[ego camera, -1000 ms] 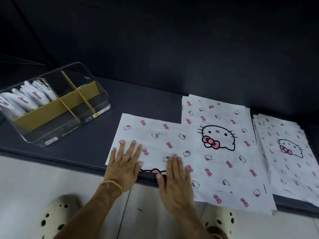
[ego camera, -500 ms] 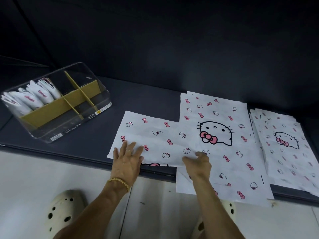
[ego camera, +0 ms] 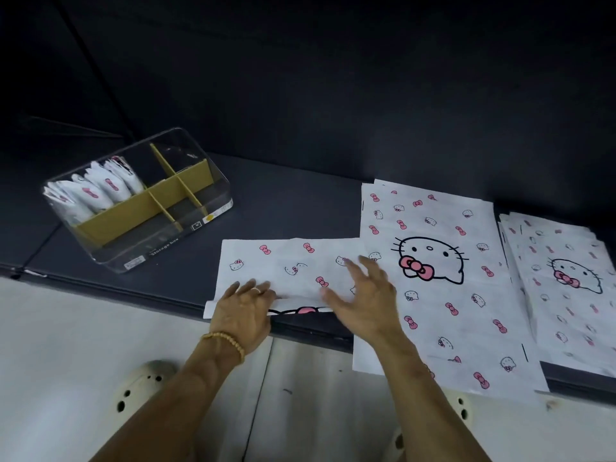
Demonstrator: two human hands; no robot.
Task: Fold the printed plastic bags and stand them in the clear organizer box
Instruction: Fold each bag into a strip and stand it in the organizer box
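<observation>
Bag being folded (ego camera: 293, 268): lies crosswise at the near edge of the dark counter (ego camera: 283, 201), already doubled over so the large printed face only peeks out under its front edge; I judge it sits there so the next crease can be pressed against the counter.
Left hand (ego camera: 243, 311): knuckles up, fingers bent down onto the bag's near-left edge, seemingly pinning the fold; whether the thumb is tucked under the plastic I cannot tell.
Right hand (ego camera: 363, 295): palm down, fingers spread and straight, over the bag's right end, gripping nothing; contact is uncertain because of blur.
Flat bag stack (ego camera: 443, 295): just right of the folded bag, its near end overhanging the counter, within easy reach.
Second stack (ego camera: 563, 278): farther right.
Clear organizer box (ego camera: 213, 208): well to the left, angled, with cardboard dividers (ego camera: 146, 208).
Folded bags (ego camera: 96, 191): upright in the box's back-left compartment; the other compartments look unfilled.
Next step, as I judge: fold again, narrower.
</observation>
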